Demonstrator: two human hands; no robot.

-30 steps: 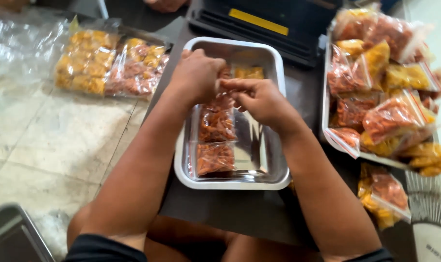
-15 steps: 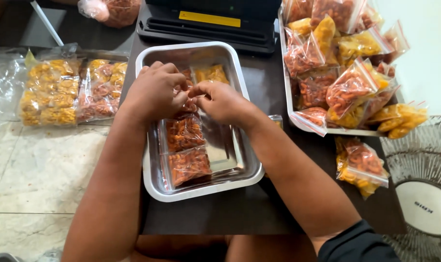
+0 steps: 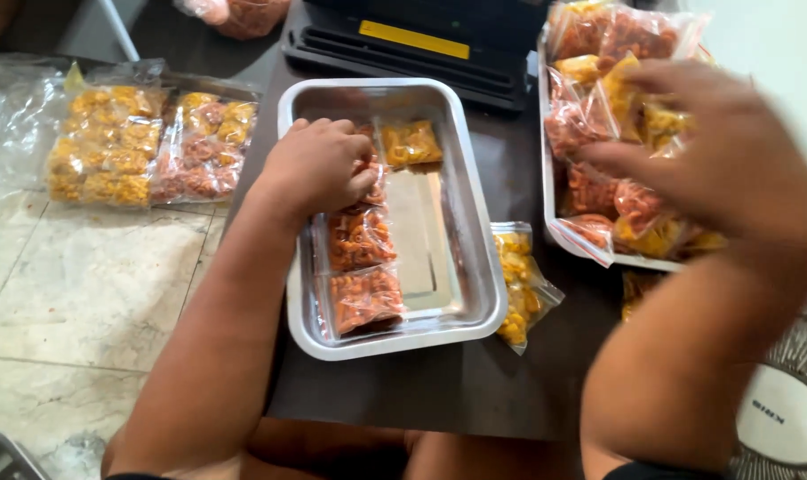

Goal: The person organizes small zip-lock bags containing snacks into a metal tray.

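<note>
sealed sheets, far left: two flat sheets of yellow and orange snack pockets [image 3: 146, 147] on clear plastic, well to the outside of the left hand, touched by neither hand.

left hand: left hand [image 3: 319, 164] knuckles up inside the steel tray [image 3: 475, 258], fingers curled shut on the upper end of the strip of orange packets [image 3: 359, 258] (pinch point itself hidden under the knuckles).

strip, axis: long axis runs from the grip straight back toward the body; two packets show below the hand, lying flat against the tray's left wall.

yellow packet in tray: small yellow packet [image 3: 410, 142] just beyond and to the right of the left fingertips, apart from them.

loose bag: yellow bag [image 3: 519, 289] outside the tray's right wall, lying on the dark table [image 3: 439, 391].

right hand: right hand [image 3: 723, 156] blurred, fingers spread wide, holding nothing I can make out, hovering over the piled bags [image 3: 608, 116] in the white tray [image 3: 559, 231]; contact cannot be told.

nearer hand: left is on the strip; right is well apart from it, across the tray's right wall.

back edge: black sealing machine with yellow strip [image 3: 421, 40] beyond both hands.
</note>
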